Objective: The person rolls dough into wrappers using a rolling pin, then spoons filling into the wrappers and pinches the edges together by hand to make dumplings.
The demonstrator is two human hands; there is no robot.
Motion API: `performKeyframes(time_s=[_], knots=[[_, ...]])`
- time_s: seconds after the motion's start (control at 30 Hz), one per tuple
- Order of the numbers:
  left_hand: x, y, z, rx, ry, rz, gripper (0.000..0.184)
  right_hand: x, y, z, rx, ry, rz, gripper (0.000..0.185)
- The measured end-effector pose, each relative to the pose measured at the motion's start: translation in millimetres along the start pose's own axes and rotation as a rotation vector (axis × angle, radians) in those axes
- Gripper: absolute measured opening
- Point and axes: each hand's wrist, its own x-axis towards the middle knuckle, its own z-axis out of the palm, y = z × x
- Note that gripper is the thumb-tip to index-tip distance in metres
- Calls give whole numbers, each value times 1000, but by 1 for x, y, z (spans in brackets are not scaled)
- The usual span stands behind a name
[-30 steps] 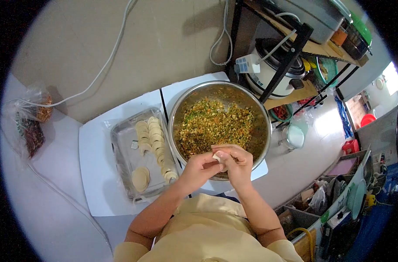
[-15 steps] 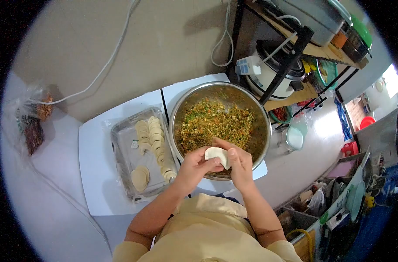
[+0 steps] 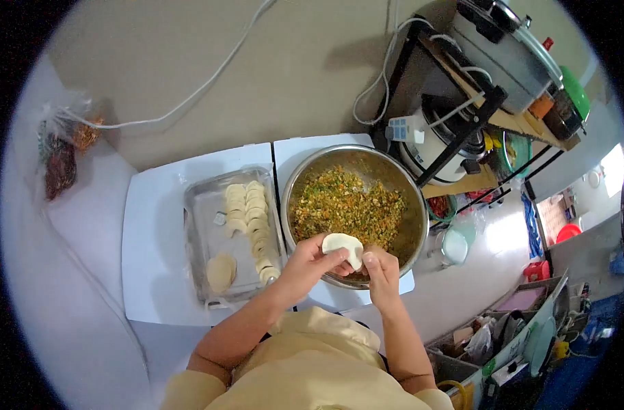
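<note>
A pale folded dumpling is held above the near side of a steel bowl. My left hand grips it from the left, thumb across its front. My right hand pinches its right edge between thumb and fingers. Chopped filling, speckled green, orange and yellow, covers much of the bowl's inside. To the left, a metal tray carries two rows of finished dumplings and a small stack of round wrappers.
The white table has a seam between tray and bowl. At the right stands a black-framed shelf with a rice cooker and a large pot. A white cable runs along the wall.
My right fingers have closed into a tighter pinch at the dumpling's right edge. The dumpling stays in my left hand. The camera view has shifted slightly.
</note>
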Motion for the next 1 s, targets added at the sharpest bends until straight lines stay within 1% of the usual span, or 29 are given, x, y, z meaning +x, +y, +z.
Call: performKeyframes(time_s=[0.03, 0.07, 0.13, 0.17, 0.23, 0.37, 0.43, 0.47, 0.53, 0.67, 0.73, 0.77, 0.8, 0.83, 0.87, 0.9, 0.93, 0.97, 1.0], knots=[[-2, 1, 1, -34, 49, 9, 21, 0, -2, 2, 38, -13, -2, 29], [-5, 1, -1, -40, 54, 16, 21, -1, -4, 3, 34, -22, -5, 29], [-9, 2, -6, -42, 5, 13, 19, -2, -10, 6, -109, 12, -80, 27], [-11, 1, -9, -46, 7, 17, 19, -3, -10, 8, -111, 7, -82, 27], [-15, -2, -15, -11, -19, 34, 21, -7, -7, 9, -94, -24, 29, 26], [-25, -5, -22, -31, 9, 37, 24, -13, -2, 20, -116, -123, 35, 26], [-33, -3, -29, 8, -16, -33, 26, -16, -4, 28, -111, -136, -45, 26], [-36, -3, -33, 5, -17, -39, 26, -18, -3, 29, -112, -135, -40, 26], [-43, -5, -42, 27, -49, -36, 35, -20, -2, 32, -177, -192, 146, 22], [-53, -14, -58, 123, -77, -99, 41, -20, -9, 58, -100, -171, 187, 18], [-56, -19, -63, 209, -118, -42, 41, -21, -3, 70, -325, -232, -55, 22], [-59, -20, -66, 207, -112, -48, 41, -19, -1, 77, -383, -199, -204, 15], [-62, -9, -63, 464, -48, -17, 41, -19, -2, 83, -373, -207, -200, 15], [-66, -4, -61, 722, 18, 12, 42, -19, -5, 89, -498, -194, -203, 15], [-67, -8, -63, 724, 30, 3, 42, -20, -6, 95, -622, -180, -208, 15], [-67, -16, -66, 722, 107, 53, 43, -20, -2, 101, -714, -158, -241, 20], [-67, -24, -69, 721, 183, 106, 45, -22, 2, 108, -704, -167, -243, 20], [-67, -30, -72, 724, 194, 100, 45, -23, 5, 116, -766, -116, -299, 23], [-67, -36, -74, 643, 277, 126, 42, -25, 9, 123, -827, -63, -353, 27]])
